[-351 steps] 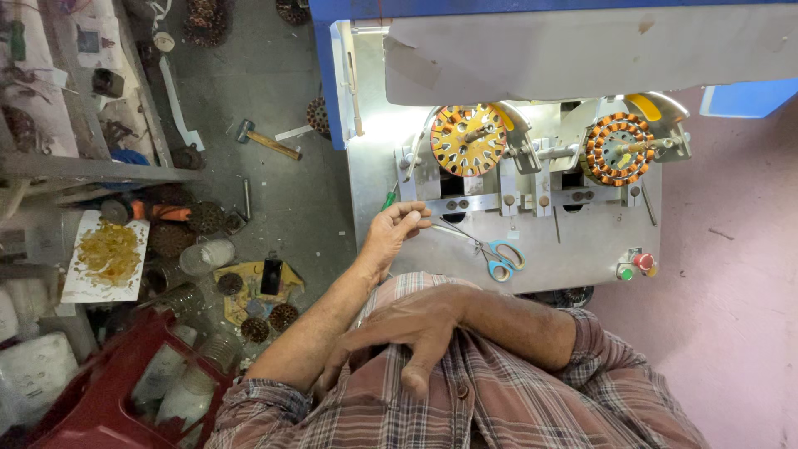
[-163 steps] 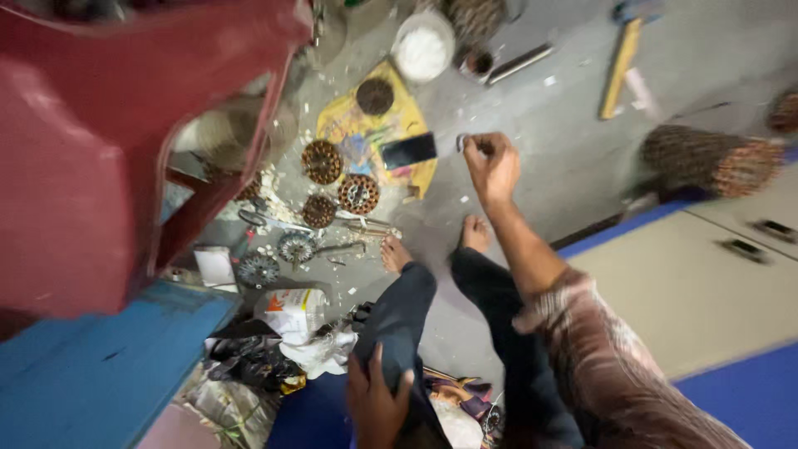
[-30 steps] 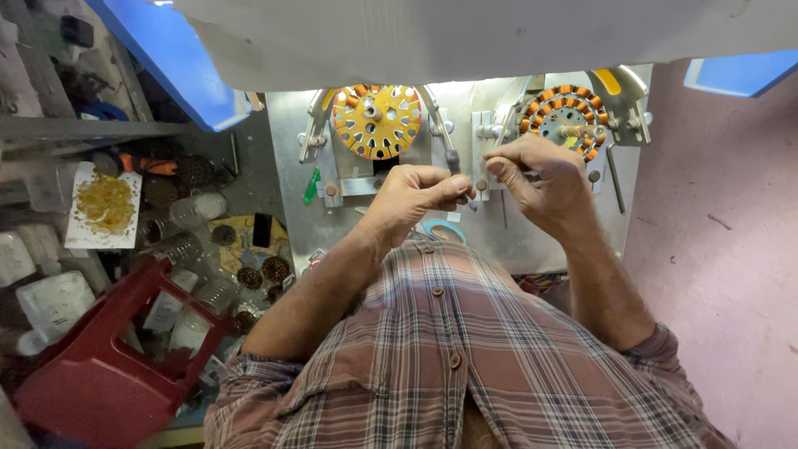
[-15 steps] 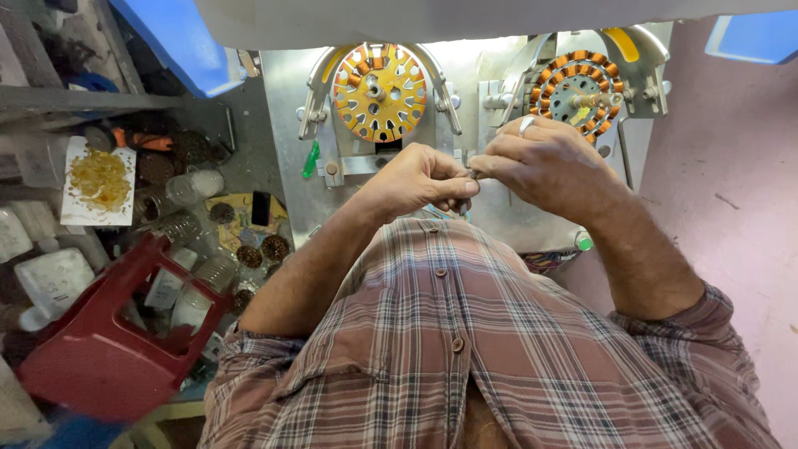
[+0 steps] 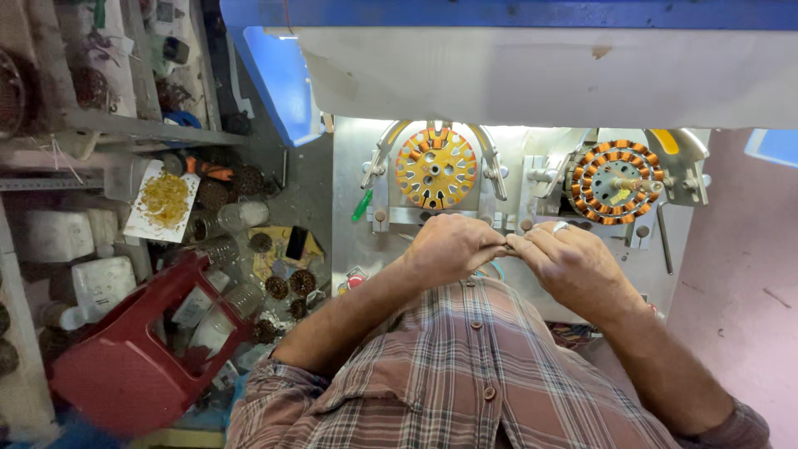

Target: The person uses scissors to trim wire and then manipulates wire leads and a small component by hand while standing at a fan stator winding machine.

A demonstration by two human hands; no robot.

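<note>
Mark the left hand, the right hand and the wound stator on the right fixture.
left hand point(image 5: 449, 248), head view, back of the hand.
right hand point(image 5: 573, 264), head view, back of the hand.
wound stator point(image 5: 617, 181), head view, its grey centre.

One head cam, looking steeply down, close over hands and metal bench point(image 5: 357, 249).
</note>
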